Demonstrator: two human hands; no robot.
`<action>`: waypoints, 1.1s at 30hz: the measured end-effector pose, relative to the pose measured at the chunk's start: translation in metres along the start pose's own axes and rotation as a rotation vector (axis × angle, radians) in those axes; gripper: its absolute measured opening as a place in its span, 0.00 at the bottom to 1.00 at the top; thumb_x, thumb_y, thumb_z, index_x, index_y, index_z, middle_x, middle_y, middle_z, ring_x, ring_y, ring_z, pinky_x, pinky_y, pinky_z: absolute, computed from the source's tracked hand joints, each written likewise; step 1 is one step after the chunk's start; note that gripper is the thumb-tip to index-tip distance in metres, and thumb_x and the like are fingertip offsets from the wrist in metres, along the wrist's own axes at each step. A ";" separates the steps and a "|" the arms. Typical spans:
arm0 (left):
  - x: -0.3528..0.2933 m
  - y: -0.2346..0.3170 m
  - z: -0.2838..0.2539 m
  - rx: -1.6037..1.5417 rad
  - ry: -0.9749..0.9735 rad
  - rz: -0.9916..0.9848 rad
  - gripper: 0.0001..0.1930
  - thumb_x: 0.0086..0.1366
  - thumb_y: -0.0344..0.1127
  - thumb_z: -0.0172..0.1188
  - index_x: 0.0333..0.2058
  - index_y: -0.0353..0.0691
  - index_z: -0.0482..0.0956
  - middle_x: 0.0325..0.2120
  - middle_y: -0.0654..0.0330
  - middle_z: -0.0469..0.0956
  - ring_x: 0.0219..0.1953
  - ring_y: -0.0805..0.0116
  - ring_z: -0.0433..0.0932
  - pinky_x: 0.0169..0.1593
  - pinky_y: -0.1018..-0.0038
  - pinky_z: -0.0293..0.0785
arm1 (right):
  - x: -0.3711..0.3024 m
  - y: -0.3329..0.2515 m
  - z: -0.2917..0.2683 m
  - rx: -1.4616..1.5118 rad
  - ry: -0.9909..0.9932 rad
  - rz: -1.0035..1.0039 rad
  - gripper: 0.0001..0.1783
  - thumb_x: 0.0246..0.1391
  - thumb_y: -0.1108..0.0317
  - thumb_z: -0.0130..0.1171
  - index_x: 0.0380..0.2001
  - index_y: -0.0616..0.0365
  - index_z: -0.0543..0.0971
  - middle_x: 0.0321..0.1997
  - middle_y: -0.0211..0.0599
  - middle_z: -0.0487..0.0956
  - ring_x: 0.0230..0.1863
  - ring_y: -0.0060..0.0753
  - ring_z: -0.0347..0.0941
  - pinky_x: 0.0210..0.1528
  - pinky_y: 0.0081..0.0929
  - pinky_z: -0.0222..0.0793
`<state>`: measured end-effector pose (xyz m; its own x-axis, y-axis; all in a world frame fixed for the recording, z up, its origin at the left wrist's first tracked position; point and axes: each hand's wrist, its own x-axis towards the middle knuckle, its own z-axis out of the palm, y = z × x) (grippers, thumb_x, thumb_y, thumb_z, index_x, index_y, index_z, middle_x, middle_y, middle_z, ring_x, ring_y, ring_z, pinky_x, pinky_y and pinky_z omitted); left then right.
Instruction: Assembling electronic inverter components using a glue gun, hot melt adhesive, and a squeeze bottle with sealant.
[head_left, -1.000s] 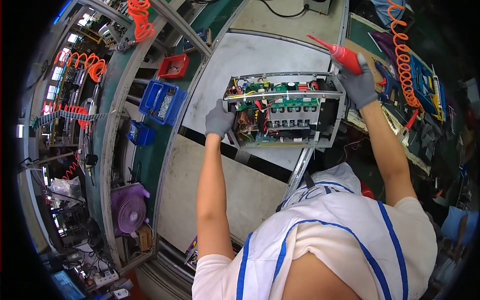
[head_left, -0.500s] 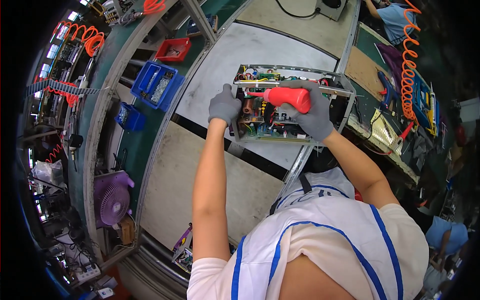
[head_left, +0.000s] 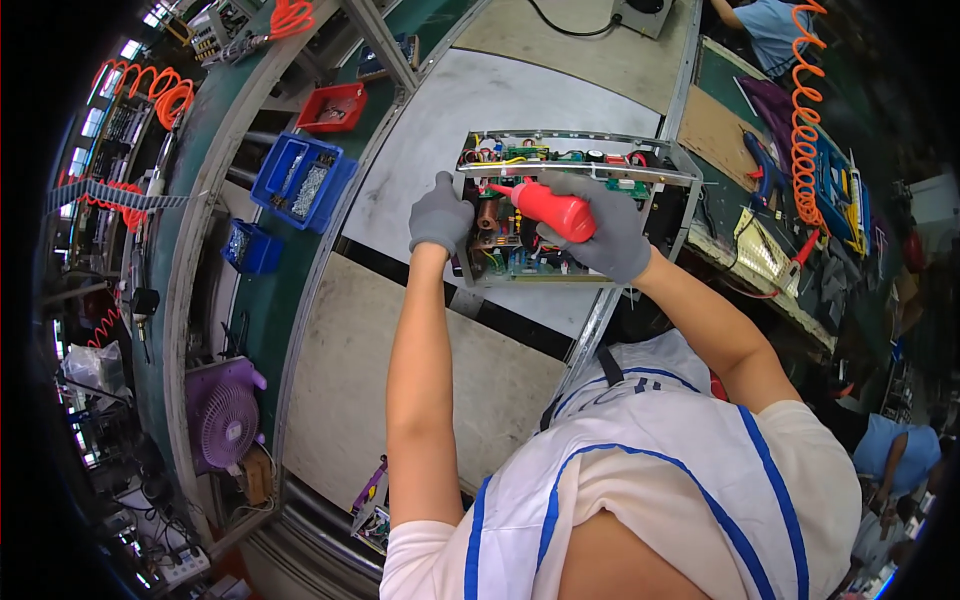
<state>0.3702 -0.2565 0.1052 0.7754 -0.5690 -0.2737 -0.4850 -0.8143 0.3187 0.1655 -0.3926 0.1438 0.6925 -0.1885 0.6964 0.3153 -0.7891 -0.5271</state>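
Observation:
An open metal equipment chassis (head_left: 610, 172), filled with circuit boards, wires and a copper coil (head_left: 487, 215), sits in front of me. My left hand (head_left: 440, 218), in a grey glove, grips its left end panel, the fingertips partly hidden. In my right hand (head_left: 615, 235), also gloved, is a red squeeze bottle (head_left: 558, 212) with a thin pointed nozzle. The bottle lies tilted above the chassis, its nozzle toward the left end near the coil. I cannot tell whether the tip touches anything.
Blue bins (head_left: 305, 180) of screws and a red bin (head_left: 333, 107) line the left shelf, above a purple fan (head_left: 228, 420). On the right bench (head_left: 715, 130) lie a blue glue gun (head_left: 765, 170) and a coiled orange hose (head_left: 803, 120). Co-workers are at the right.
The bottle and my right hand have shifted slightly left and down, the bottle tilting more. My left hand stays at the end panel. The whole view has slid a little left.

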 end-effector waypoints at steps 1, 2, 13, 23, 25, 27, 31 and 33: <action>0.000 0.000 0.000 0.008 0.005 -0.005 0.22 0.57 0.40 0.55 0.50 0.41 0.68 0.37 0.43 0.82 0.42 0.43 0.81 0.46 0.55 0.76 | -0.001 0.000 0.000 -0.001 0.004 0.004 0.32 0.43 0.64 0.75 0.50 0.56 0.71 0.48 0.44 0.81 0.44 0.47 0.81 0.45 0.34 0.79; 0.000 0.001 0.000 0.011 0.004 -0.002 0.22 0.57 0.40 0.55 0.50 0.41 0.68 0.37 0.43 0.82 0.42 0.43 0.81 0.46 0.55 0.76 | -0.001 0.001 0.000 0.000 0.012 -0.007 0.32 0.43 0.64 0.75 0.50 0.56 0.71 0.48 0.45 0.80 0.45 0.47 0.81 0.45 0.34 0.79; -0.002 0.002 0.002 -0.002 -0.004 0.027 0.25 0.56 0.41 0.56 0.52 0.40 0.67 0.37 0.43 0.82 0.41 0.42 0.81 0.47 0.56 0.76 | -0.001 0.008 -0.006 -0.084 0.016 0.080 0.31 0.44 0.62 0.75 0.49 0.55 0.71 0.45 0.41 0.82 0.40 0.46 0.82 0.42 0.32 0.78; 0.024 -0.010 0.006 -0.011 0.039 0.086 0.27 0.55 0.44 0.54 0.52 0.38 0.67 0.38 0.38 0.80 0.43 0.39 0.80 0.48 0.54 0.74 | -0.045 -0.028 -0.065 0.611 0.400 0.754 0.25 0.50 0.69 0.69 0.49 0.59 0.70 0.49 0.42 0.78 0.49 0.37 0.78 0.51 0.31 0.76; 0.027 -0.008 0.002 -0.033 0.030 0.119 0.27 0.55 0.44 0.54 0.52 0.38 0.67 0.38 0.38 0.80 0.44 0.40 0.80 0.49 0.55 0.74 | -0.063 -0.031 -0.044 0.506 0.304 0.635 0.26 0.49 0.69 0.70 0.50 0.58 0.71 0.50 0.42 0.78 0.49 0.36 0.78 0.49 0.30 0.77; 0.028 -0.004 0.001 -0.032 0.016 0.121 0.27 0.55 0.44 0.54 0.52 0.37 0.67 0.38 0.37 0.80 0.44 0.40 0.80 0.49 0.56 0.74 | -0.077 -0.033 -0.024 0.187 0.074 0.399 0.29 0.44 0.70 0.72 0.51 0.56 0.72 0.51 0.40 0.80 0.47 0.34 0.80 0.46 0.31 0.79; 0.026 0.000 0.002 -0.027 0.009 0.110 0.28 0.54 0.44 0.55 0.52 0.37 0.68 0.39 0.38 0.80 0.45 0.40 0.80 0.50 0.56 0.73 | -0.096 -0.031 0.034 0.109 -0.049 0.311 0.31 0.43 0.65 0.74 0.51 0.54 0.72 0.51 0.39 0.80 0.46 0.41 0.81 0.44 0.31 0.78; 0.026 -0.002 0.003 -0.028 0.006 0.102 0.28 0.55 0.45 0.55 0.52 0.37 0.68 0.40 0.38 0.80 0.45 0.40 0.80 0.51 0.56 0.73 | -0.098 -0.022 0.057 0.013 -0.037 0.103 0.30 0.44 0.63 0.73 0.50 0.53 0.72 0.50 0.39 0.80 0.45 0.44 0.80 0.41 0.31 0.79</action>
<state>0.3902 -0.2703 0.0950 0.7249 -0.6482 -0.2330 -0.5503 -0.7484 0.3703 0.1274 -0.3232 0.0595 0.7451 -0.2462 0.6198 0.2494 -0.7591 -0.6014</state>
